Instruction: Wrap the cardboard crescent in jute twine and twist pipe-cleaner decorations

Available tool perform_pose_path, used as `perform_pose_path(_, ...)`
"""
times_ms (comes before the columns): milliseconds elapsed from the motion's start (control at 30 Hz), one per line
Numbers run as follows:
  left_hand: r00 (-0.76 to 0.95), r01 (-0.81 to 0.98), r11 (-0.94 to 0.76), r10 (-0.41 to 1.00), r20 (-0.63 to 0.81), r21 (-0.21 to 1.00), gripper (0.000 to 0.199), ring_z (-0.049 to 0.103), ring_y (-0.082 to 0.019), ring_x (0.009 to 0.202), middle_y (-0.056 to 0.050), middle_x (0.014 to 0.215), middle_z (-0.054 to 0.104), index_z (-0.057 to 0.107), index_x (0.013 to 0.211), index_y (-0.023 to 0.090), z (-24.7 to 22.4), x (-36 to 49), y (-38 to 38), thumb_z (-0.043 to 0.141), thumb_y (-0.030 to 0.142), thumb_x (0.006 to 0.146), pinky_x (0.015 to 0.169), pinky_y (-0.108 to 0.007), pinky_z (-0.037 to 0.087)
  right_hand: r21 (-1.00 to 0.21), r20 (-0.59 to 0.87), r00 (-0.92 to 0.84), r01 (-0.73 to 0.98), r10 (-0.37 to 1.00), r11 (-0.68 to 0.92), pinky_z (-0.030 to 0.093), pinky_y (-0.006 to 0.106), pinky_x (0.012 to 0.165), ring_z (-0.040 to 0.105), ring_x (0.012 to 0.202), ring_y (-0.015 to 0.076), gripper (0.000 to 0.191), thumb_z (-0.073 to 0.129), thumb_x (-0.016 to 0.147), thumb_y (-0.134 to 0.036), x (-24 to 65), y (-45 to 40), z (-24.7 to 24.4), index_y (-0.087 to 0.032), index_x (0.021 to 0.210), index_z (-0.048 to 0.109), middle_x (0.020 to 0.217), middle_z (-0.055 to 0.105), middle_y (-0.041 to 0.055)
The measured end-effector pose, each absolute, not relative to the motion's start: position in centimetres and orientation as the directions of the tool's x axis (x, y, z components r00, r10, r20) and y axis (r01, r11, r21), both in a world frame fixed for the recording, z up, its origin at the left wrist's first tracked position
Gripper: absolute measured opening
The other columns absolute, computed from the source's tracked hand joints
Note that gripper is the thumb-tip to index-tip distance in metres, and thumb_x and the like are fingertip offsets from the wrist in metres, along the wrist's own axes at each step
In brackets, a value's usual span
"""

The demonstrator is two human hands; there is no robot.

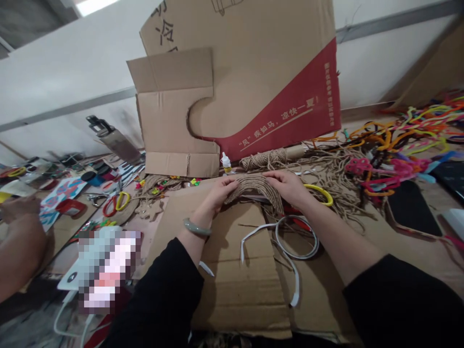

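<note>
Both hands hold an arch-shaped piece faced with rows of brown jute twine (257, 183), raised just over a cardboard sheet (235, 290). My left hand (220, 193) pinches its left end, with a pale green bangle on that wrist. On the upper right of the arch, the fingers of my right hand (284, 186) are closed. A small white glue bottle (225, 162) stands just beyond. Close to my right wrist, a yellow loop handle (321, 194) shows, its other parts mostly hidden. Below the right hand lies a coil of white strip (314, 244).
A large cardboard panel (268, 63) stands behind, near a twine roll (264, 158). Loose twine (337, 179), colourful pipe cleaners (391, 140) and a dark phone (413, 208) lie right. Leftward are scissors (116, 204), a bottle (112, 140), a power bank (87, 256) and another person's arm (21, 241).
</note>
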State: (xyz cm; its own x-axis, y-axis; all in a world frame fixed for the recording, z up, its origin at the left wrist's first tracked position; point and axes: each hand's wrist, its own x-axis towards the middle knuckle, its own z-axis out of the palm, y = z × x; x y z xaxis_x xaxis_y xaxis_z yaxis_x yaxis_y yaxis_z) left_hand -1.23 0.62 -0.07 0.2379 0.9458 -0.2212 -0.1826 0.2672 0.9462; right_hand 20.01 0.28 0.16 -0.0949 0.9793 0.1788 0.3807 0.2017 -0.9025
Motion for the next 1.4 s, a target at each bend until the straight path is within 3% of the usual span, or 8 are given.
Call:
perform_pose_path(133, 0.192, -0.225, 0.244, 0.96, -0.203, 0.943, 0.032, 0.056, -0.008, 0.05, 0.001, 0.065, 0.064, 0.061, 0.078, 0.014, -0.3, -1.5, 0.7, 0.078, 0.033, 0.059, 0.052, -0.022, 0.048, -0.925, 0.171, -0.042, 0.337, 0.984, 0.175, 0.05, 0.038, 0.083, 0.065, 0.085, 0.0201, 0.031, 0.054, 0.079, -0.031, 19.9, 0.5, -0.2, -0.015, 0.101, 0.068, 0.094, 0.072, 0.007)
perform_pose_path(267, 0.149, -0.268, 0.217, 0.972, -0.182, 0.939, 0.036, 0.058, -0.008, 0.05, 0.001, 0.065, 0.065, 0.059, 0.078, 0.014, -0.1, -1.4, 0.6, 0.079, 0.033, 0.055, 0.049, -0.02, 0.048, -0.944, 0.155, -0.133, 0.274, 0.979, 0.187, 0.05, 0.034, 0.081, 0.066, 0.083, 0.0188, 0.032, 0.054, 0.079, -0.032, 20.0, 0.7, -0.8, -0.015, 0.103, 0.066, 0.093, 0.072, 0.0065)
perform_pose_path(500, 0.149, -0.257, 0.247, 0.965, -0.215, 0.934, 0.027, 0.058, -0.008, 0.049, 0.0, 0.066, 0.065, 0.059, 0.078, 0.013, 0.0, -1.1, 0.5, 0.074, 0.031, 0.064, 0.049, -0.02, 0.051, -0.938, 0.16, -0.16, 0.282, 0.974, 0.2, 0.05, 0.032, 0.077, 0.064, 0.081, 0.018, 0.03, 0.054, 0.079, -0.033, 19.8, 0.6, -1.1, -0.016, 0.102, 0.065, 0.093, 0.072, 0.0062)
perform_pose_path(733, 0.044, -0.286, 0.206, 0.978, -0.202, 0.936, 0.024, 0.057, -0.008, 0.048, 0.002, 0.063, 0.063, 0.056, 0.075, 0.014, -0.4, -1.4, 1.0, 0.071, 0.032, 0.068, 0.048, -0.02, 0.051, -0.953, 0.01, -0.165, 0.296, 0.986, 0.059, 0.042, 0.023, 0.045, 0.058, 0.049, 0.013, 0.031, 0.05, 0.08, -0.034, 19.7, 0.2, -0.3, -0.017, 0.104, 0.061, 0.068, 0.065, 0.0013)
perform_pose_path(1200, 0.084, -0.251, 0.21, 0.977, -0.195, 0.945, 0.02, 0.055, -0.006, 0.045, 0.001, 0.065, 0.064, 0.062, 0.076, 0.013, -0.3, -1.4, 1.1, 0.069, 0.031, 0.071, 0.043, -0.018, 0.048, -0.96, 0.071, -0.208, 0.25, 0.976, 0.123, 0.04, 0.021, 0.046, 0.054, 0.049, 0.0105, 0.03, 0.052, 0.077, -0.029, 19.5, -0.2, -0.1, -0.017, 0.102, 0.061, 0.063, 0.06, -0.0018)
perform_pose_path(1400, 0.064, -0.263, 0.191, 0.981, -0.18, 0.946, 0.021, 0.054, -0.006, 0.045, 0.001, 0.064, 0.064, 0.061, 0.076, 0.013, -0.4, -1.4, 1.0, 0.069, 0.032, 0.071, 0.044, -0.018, 0.049, -0.98, -0.005, -0.178, 0.195, 0.984, 0.03, 0.04, 0.023, 0.046, 0.053, 0.047, 0.0115, 0.029, 0.052, 0.077, -0.035, 19.4, -0.4, 0.4, -0.017, 0.097, 0.062, 0.063, 0.06, -0.001)
